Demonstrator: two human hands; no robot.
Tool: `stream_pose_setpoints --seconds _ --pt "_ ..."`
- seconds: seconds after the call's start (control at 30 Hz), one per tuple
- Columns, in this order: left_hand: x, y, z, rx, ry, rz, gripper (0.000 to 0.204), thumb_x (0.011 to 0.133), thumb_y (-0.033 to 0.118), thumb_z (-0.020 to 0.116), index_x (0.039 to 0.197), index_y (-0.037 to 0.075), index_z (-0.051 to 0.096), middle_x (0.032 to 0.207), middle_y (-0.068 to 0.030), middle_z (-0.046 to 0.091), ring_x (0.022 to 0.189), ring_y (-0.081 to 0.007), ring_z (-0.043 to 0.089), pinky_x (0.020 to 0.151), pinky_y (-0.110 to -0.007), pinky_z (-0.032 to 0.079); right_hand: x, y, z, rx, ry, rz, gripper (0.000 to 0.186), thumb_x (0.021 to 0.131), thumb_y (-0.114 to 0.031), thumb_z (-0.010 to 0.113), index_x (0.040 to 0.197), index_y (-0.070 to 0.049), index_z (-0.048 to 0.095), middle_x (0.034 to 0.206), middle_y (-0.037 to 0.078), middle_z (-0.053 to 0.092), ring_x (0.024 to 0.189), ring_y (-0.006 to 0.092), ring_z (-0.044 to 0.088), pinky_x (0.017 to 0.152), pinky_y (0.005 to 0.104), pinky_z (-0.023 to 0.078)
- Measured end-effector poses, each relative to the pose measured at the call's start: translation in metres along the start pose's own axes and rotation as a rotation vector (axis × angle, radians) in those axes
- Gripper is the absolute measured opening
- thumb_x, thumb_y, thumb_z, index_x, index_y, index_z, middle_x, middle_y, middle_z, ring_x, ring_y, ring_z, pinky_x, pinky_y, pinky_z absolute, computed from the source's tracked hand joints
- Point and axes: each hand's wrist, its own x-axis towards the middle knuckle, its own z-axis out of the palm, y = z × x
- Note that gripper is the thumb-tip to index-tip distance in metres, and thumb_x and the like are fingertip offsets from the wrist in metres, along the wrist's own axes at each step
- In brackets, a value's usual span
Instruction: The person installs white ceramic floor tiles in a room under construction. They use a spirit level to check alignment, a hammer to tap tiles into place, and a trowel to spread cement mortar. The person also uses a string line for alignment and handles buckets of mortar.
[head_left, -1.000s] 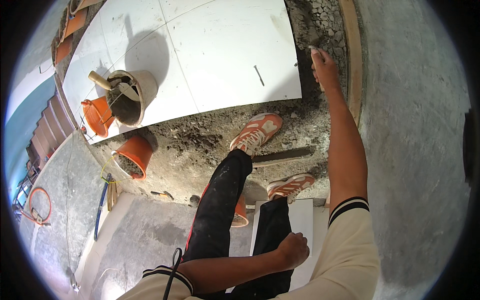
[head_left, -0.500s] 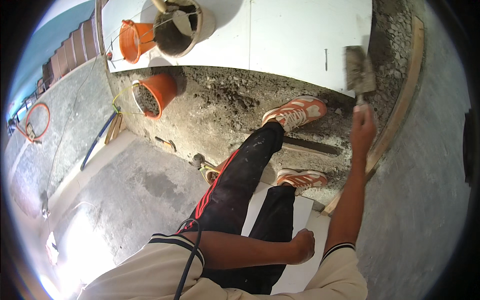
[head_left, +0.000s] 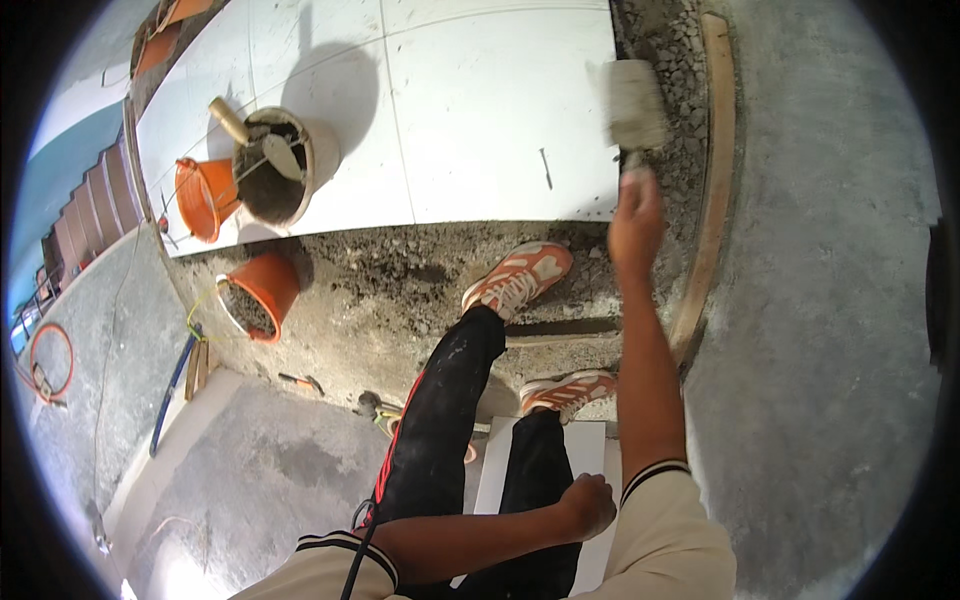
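My right hand point(head_left: 637, 215) grips a trowel point(head_left: 635, 110), its blade motion-blurred over the edge of the white tiled surface point(head_left: 500, 100) beside rough rubble point(head_left: 675, 80). A small dark nail-like object point(head_left: 546, 168) lies on the tile. My left hand point(head_left: 588, 507) is curled closed low by my thigh, above a white board point(head_left: 593, 450); whether it holds anything is hidden. A pale bucket point(head_left: 315, 160) of grey mortar with a second trowel point(head_left: 280, 157) stands at the left of the tiles, beside an orange bucket point(head_left: 196, 208).
Another orange bucket point(head_left: 275, 290) holds grey mix on the gritty step. A wooden batten point(head_left: 718, 120) borders the rubble at right, beside a grey concrete surface point(head_left: 820, 300). At left are a hammer point(head_left: 302, 383), a blue bar point(head_left: 170, 395), an orange hose coil point(head_left: 52, 360) and stairs point(head_left: 95, 205).
My right hand first moved down, bringing the trowel blade into view over the tile's right edge, then moved up and left with it. The view has shifted. My left hand stays curled low.
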Motion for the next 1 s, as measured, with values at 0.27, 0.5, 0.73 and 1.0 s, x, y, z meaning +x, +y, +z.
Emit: stream_pose_setpoints --seconds 0.27,0.5,0.73,1.0 --pt "-0.008 -0.01 -0.043 -0.035 -0.025 0.001 0.017 0.086 0.02 0.071 0.096 0.008 0.077 0.103 -0.0102 0.07 0.101 -0.0259 0.065 0.079 -0.037 0.055 0.195 0.011 0.008 -0.175 -0.027 0.149 0.064 0.104 -0.053 0.046 0.147 -0.006 0.053 0.141 0.024 0.06 0.127 0.0446 0.059 0.106 0.0537 0.048" --pt "-0.01 -0.009 -0.053 -0.105 0.043 -0.017 0.016 0.085 0.019 0.071 0.093 0.006 0.076 0.099 -0.0097 0.07 0.099 -0.0252 0.065 0.078 -0.036 0.054 0.214 0.015 0.024 -0.189 -0.006 0.086 0.064 0.103 -0.054 0.048 0.146 -0.007 0.054 0.137 0.025 0.062 0.125 0.0444 0.06 0.106 0.0529 0.048" --pt "-0.012 -0.007 -0.061 -0.14 0.113 0.014 0.015 0.084 0.018 0.07 0.09 0.006 0.076 0.096 -0.0094 0.07 0.096 -0.025 0.065 0.075 -0.036 0.054 0.224 0.011 0.019 -0.238 -0.049 0.0 0.066 0.101 -0.057 0.049 0.145 -0.008 0.056 0.137 0.025 0.062 0.127 0.0447 0.059 0.108 0.053 0.046" --pt "-0.011 -0.005 -0.054 -0.139 0.145 0.023 0.015 0.084 0.019 0.07 0.088 0.005 0.075 0.094 -0.0093 0.069 0.094 -0.0249 0.065 0.074 -0.036 0.054 0.228 0.014 0.013 -0.236 -0.109 -0.046 0.069 0.102 -0.061 0.046 0.146 -0.009 0.056 0.138 0.024 0.062 0.126 0.0447 0.06 0.107 0.0543 0.047"
